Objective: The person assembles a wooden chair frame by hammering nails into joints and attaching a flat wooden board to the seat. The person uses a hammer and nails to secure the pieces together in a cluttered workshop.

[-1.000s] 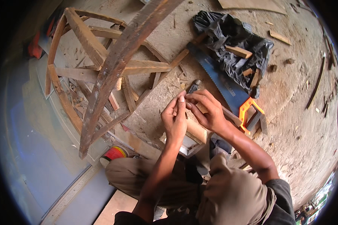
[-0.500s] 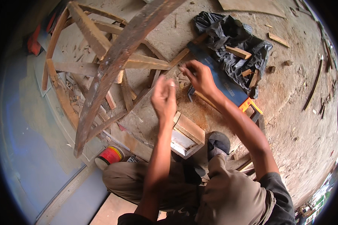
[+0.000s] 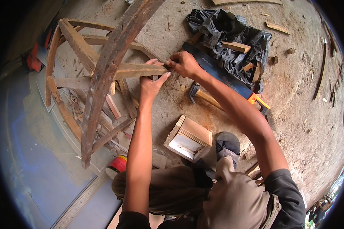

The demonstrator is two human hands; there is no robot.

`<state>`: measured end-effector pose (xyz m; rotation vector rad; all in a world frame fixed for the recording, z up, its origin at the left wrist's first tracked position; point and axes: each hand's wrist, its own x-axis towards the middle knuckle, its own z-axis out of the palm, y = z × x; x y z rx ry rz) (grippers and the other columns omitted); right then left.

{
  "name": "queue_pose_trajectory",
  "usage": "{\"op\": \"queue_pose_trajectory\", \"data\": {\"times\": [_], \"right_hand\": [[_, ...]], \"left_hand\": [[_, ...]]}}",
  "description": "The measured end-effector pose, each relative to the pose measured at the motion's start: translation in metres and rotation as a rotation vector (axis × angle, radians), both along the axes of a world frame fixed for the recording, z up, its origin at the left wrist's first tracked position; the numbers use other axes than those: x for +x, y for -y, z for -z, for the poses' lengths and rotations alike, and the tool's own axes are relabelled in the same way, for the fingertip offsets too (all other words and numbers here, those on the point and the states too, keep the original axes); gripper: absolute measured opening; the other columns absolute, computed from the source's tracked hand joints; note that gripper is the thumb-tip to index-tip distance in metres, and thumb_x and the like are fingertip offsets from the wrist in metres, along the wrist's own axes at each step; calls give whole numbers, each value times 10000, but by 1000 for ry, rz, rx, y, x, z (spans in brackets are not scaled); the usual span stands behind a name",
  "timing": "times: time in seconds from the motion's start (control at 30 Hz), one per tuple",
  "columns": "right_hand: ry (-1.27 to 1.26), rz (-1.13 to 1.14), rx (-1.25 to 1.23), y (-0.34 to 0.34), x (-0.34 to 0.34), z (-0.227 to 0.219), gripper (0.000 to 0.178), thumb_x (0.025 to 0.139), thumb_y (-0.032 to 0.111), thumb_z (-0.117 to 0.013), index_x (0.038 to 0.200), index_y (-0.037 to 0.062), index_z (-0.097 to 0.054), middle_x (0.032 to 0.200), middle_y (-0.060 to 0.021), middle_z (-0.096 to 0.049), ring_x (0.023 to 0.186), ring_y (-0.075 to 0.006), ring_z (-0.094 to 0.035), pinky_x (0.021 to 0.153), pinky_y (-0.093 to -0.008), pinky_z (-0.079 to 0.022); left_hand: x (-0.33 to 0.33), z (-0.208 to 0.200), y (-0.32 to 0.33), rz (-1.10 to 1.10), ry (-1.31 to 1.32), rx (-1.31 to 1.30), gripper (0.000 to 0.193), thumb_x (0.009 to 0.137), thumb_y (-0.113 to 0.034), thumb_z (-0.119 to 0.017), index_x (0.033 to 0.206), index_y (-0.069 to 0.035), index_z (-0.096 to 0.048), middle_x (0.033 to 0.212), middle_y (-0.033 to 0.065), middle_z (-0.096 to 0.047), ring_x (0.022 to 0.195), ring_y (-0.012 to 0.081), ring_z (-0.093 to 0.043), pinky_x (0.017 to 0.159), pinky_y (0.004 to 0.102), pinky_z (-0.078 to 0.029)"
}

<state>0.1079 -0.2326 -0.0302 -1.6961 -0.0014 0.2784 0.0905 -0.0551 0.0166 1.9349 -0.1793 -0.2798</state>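
- Two bare hands work at one end of a brown, square-cut wooden bar [image 3: 139, 71], part of an open wooden frame; from my remote seat I see that end lying between them, raised above the dusty floor [image 3: 294, 87].
- Left hand [image 3: 152, 83]: I see it gripping the bar near its end, thumb on the near side, fingertips showing beyond the far side.
- Right hand [image 3: 184, 65]: I make out fingertips pinched together at the bar's tip, but cannot tell whether something small sits between them.
- Under the right forearm I find a wooden-handled hammer with a dark metal head [image 3: 193, 93]; beyond it lies a blue-bladed handsaw [image 3: 220, 71] with an orange and black handle.
- Beside that blade I spot a crumpled black plastic sheet [image 3: 237, 32] bearing wood offcuts.
- Nearer me stands a small wooden box with a white interior [image 3: 197, 131].
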Motion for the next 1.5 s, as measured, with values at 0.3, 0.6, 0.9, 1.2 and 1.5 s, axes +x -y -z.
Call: {"op": "queue_pose_trajectory", "data": {"times": [0.3, 0.6, 0.9, 1.2, 1.5], "right_hand": [[-73, -53, 34, 8, 2, 1, 227, 870, 212, -685, 894, -11, -720, 688, -97, -681, 606, -158, -637, 582, -336, -498], [-89, -68, 92, -3, 7, 9, 225, 845, 203, -690, 888, -15, -729, 679, -93, -691, 583, -168, -648, 549, -321, -529], [-173, 9, 82, 1, 6, 16, 249, 853, 216, -667, 902, -20, -728, 701, -100, -704, 580, -176, -660, 512, -316, -524], [-149, 0, 35, 0, 4, 9, 263, 852, 233, -677, 862, -24, -732, 674, -102, -699, 613, -183, -672, 576, -326, -531], [-186, -8, 23, 1, 3, 7, 229, 889, 171, -657, 870, -50, -714, 729, -100, -711, 671, -129, -694, 613, -268, -544]], "left_hand": [[35, -32, -26, 62, -581, -528, 817, 777, -410, -767, 1370, 26, -412, 1245, 120, -605, 1213, 217, -542, 1022, 359, -426], [107, 9, -26, 394, -732, 215, 233, 890, -179, -651, 1045, -11, -694, 945, 34, -693, 844, 69, -626, 757, 193, -484], [123, -2, -3, 628, -671, 448, 224, 867, -139, -648, 1035, -5, -710, 865, 15, -698, 749, 59, -612, 687, 206, -477], [128, -2, 5, 689, -725, 504, 286, 795, -167, -673, 1029, -11, -724, 885, 32, -711, 790, 96, -612, 725, 220, -472], [130, -8, 20, 766, -594, 669, 291, 760, -178, -710, 993, -5, -734, 891, 42, -721, 789, 100, -623, 736, 238, -475]]}}
